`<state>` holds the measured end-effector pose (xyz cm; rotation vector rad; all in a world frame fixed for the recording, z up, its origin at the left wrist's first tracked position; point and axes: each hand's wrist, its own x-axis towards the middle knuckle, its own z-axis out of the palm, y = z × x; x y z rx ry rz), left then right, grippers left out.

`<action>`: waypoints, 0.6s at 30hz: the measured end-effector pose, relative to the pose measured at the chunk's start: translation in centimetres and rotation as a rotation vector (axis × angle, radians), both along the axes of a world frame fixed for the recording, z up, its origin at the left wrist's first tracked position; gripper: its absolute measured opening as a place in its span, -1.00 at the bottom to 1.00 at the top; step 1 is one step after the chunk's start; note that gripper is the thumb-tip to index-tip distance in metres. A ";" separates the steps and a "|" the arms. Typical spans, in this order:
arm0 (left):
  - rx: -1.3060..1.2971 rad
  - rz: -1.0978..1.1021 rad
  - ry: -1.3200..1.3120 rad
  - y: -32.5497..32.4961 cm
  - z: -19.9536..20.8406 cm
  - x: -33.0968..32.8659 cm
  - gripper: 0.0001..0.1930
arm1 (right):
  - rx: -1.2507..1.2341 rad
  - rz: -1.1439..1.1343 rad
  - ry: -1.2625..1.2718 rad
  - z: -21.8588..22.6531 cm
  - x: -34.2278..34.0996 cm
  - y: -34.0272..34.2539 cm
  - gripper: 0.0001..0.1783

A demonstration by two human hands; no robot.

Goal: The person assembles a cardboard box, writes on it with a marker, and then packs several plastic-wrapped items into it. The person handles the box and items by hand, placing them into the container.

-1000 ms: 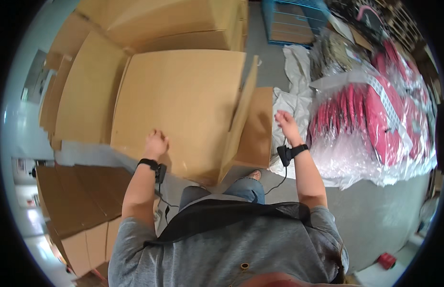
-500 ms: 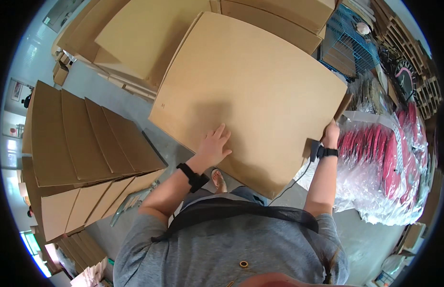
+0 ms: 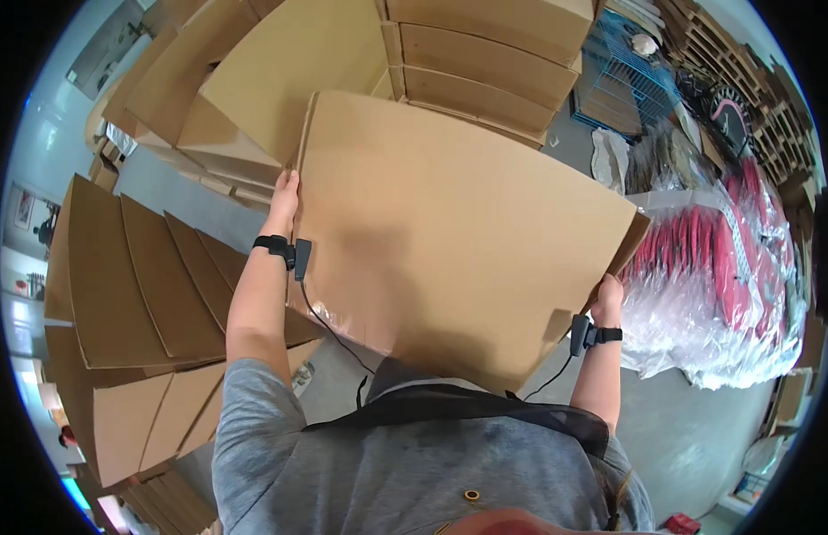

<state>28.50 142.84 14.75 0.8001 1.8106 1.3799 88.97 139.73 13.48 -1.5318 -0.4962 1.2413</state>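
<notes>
A large brown cardboard box (image 3: 458,232) is held in front of my body, its broad flat face turned up toward me. At the box's left side edge is my left hand (image 3: 286,198), gripping it with fingers stretching along the side and partly hidden. My right hand (image 3: 607,299) grips the opposite edge near the lower right corner, its fingers mostly out of sight beneath the box. A strip of the box's darker right side shows beyond that hand. Both wrists wear black straps with small devices and thin cables.
Stacked cardboard boxes (image 3: 485,58) stand ahead, beside a tall open carton (image 3: 298,67). On the left, folded cardboard boxes (image 3: 119,276) lean in a row. To the right lie plastic-wrapped red goods (image 3: 699,267), with a blue wire rack (image 3: 623,76) behind them.
My left hand has moved from lying flat on the box's face to its left edge. The box has come nearer and turned slightly; my right hand stays on its right edge.
</notes>
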 end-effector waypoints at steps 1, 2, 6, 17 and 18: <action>0.010 -0.038 -0.072 0.4 -0.5 -0.4 -0.38 | -0.042 0.017 0.004 0.3 -0.1 -0.2 -0.76; -0.013 -0.017 0.012 0.5 -1.0 0.2 -0.44 | -0.065 -0.006 0.002 -0.8 0.7 -0.5 -0.75; -0.013 -0.033 -0.138 -2.4 -0.3 2.5 -0.51 | 0.001 -0.017 0.154 -1.4 2.1 -4.5 -0.75; 0.246 -0.252 0.224 -10.4 13.7 20.1 -0.58 | 0.249 -0.491 0.322 1.2 14.6 -18.9 -0.74; 0.300 -0.290 0.221 -10.1 14.1 22.1 -0.60 | 0.266 -0.517 0.312 0.9 16.4 -20.2 -0.73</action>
